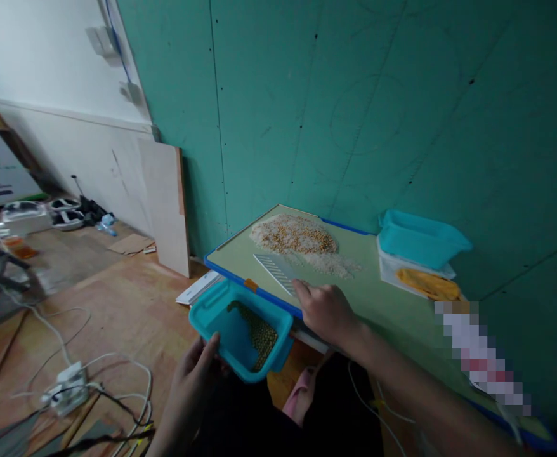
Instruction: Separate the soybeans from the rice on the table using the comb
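My left hand (pixel 193 371) grips the near rim of a teal plastic tub (pixel 221 311) held below the table's front edge; a small heap of green-yellow beans (pixel 258 333) lies inside it. My right hand (pixel 325 311) rests on the pale green tabletop (pixel 378 292), fingers closed on the handle end of a white slotted scraper (pixel 273 270). Beyond the scraper lies a mixed pile of yellow beans and white rice (pixel 302 238).
A second teal tub (pixel 419 238) stands on a white tray with an orange cloth (pixel 428 284) at the table's far right. A green wall panel backs the table. Cables and a power strip (pixel 66 387) lie on the wooden floor at left.
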Demonstrator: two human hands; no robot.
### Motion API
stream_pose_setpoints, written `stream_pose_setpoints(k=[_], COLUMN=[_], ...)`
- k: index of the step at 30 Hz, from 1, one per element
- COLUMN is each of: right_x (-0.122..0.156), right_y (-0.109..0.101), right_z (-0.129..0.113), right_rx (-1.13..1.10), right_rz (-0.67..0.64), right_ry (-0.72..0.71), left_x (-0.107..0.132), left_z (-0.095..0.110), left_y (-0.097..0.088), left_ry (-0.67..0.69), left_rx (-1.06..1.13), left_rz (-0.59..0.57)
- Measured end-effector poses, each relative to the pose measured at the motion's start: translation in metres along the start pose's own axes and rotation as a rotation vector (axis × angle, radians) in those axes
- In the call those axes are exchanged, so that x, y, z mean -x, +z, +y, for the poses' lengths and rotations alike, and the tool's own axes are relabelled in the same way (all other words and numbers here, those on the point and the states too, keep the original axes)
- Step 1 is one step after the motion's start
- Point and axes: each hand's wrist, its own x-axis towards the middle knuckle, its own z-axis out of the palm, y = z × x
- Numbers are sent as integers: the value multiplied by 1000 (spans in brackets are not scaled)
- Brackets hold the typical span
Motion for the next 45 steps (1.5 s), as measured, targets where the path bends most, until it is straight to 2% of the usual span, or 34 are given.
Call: stream_pose_setpoints(k=[3, 7, 13, 17, 25, 33, 38, 45], right_x=[11, 12, 5, 13, 27, 8, -2, -22], right_y=[2, 2, 1, 5, 10, 13, 19, 31], right_z=[11, 14, 22, 36, 62, 74, 78, 82], right_rx=[-12, 3, 34, 50, 37, -78, -173, -341], right_rz=[12, 10, -20, -38, 4, 98, 148, 230], right_ry=[20, 23, 57, 112, 238, 366, 433, 513], left_x=[2, 3, -3, -6, -1, 3, 2, -3], left_z=[4, 6, -5, -11, -2, -1, -8, -8], left_y=[3, 5, -4, -9, 3, 7, 6, 15], left_ry=[-7, -16, -34, -32, -29, -27, 6, 50], left_rx=[-7, 5, 30, 39, 20, -2, -9, 0], left_rz=[17, 32, 36, 33, 32, 24, 67, 31])
